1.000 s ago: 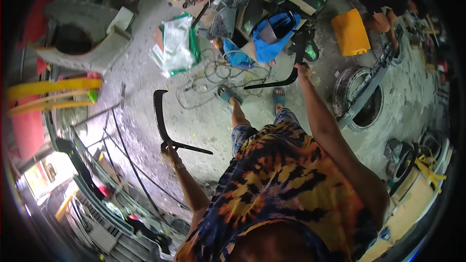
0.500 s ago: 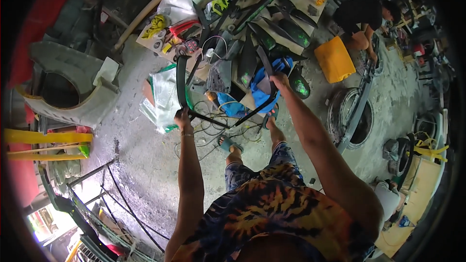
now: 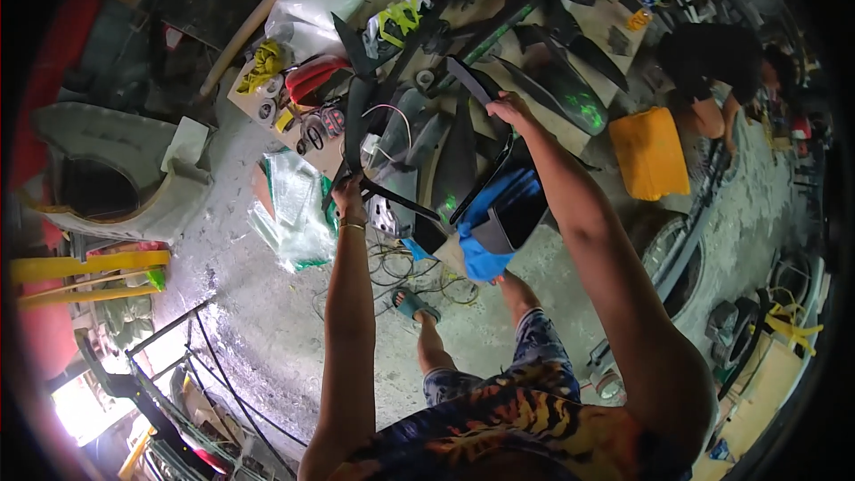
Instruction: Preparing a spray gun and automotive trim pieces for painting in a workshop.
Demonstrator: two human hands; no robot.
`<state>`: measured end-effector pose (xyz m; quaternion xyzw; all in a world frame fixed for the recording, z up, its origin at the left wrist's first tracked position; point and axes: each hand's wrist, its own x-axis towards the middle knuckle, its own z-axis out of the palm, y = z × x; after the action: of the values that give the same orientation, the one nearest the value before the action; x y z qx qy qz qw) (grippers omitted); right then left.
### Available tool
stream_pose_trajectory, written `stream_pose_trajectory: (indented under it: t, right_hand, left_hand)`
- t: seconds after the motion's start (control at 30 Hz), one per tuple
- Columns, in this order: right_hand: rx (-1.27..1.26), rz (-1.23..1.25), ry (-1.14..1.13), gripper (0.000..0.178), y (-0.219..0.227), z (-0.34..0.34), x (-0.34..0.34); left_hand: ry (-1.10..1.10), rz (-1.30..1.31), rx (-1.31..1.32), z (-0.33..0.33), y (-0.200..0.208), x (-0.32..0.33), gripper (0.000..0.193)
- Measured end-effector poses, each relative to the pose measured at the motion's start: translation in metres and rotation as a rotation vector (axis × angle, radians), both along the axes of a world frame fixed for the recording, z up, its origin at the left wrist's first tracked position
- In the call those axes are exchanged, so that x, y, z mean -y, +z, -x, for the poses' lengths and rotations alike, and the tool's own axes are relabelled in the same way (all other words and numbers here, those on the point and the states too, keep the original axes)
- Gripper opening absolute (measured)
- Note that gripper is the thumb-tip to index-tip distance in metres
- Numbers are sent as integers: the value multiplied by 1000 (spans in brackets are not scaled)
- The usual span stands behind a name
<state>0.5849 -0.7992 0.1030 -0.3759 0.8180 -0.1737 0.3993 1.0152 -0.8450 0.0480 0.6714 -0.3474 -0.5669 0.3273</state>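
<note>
My left hand (image 3: 350, 198) is closed round the bend of a black angled trim strip (image 3: 397, 201). One arm of this strip points away from me, the other slants toward the middle. A second black angled trim strip (image 3: 472, 82) is gripped at its bend in my right hand (image 3: 509, 110); its thinner arm runs back toward the left strip's tip. Both strips hang over a low work surface (image 3: 646, 2) piled with dark, blade-shaped panels (image 3: 552, 80). Below my right forearm lies a blue cloth (image 3: 485, 245) with a dark panel on it.
Clear plastic bags (image 3: 298, 214) lie beside my left hand. Cables (image 3: 383, 263) tangle on the floor near my sandal (image 3: 416, 305). A grey moulded shell (image 3: 107, 138) stands at left. An orange-yellow block (image 3: 648, 154), a tyre (image 3: 663, 249) and another person (image 3: 712, 62) are at right.
Both hands have moved farther away from me over the panels, carrying the black strips. The view has shifted, and I stand closer to the work surface.
</note>
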Motion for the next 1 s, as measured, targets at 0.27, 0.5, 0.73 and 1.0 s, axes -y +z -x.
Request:
stream_pose_trajectory:
  t: [0.27,0.5,0.73,1.0]
  right_hand:
    - [136,-101,-70,42,-86,9,53]
    - [19,-79,-135,44,-103,7,50]
    - [-34,-215,-95,56,-95,-4,49]
    - [87,-26,-70,56,-100,-6,40]
  left_hand:
    - [-175,-31,57,55,-44,62,10]
    - [-203,-172,39,74,-51,72,17]
    - [-254,30,360,71,-93,80,18]
    - [-307,93,782,90,-87,85,54]
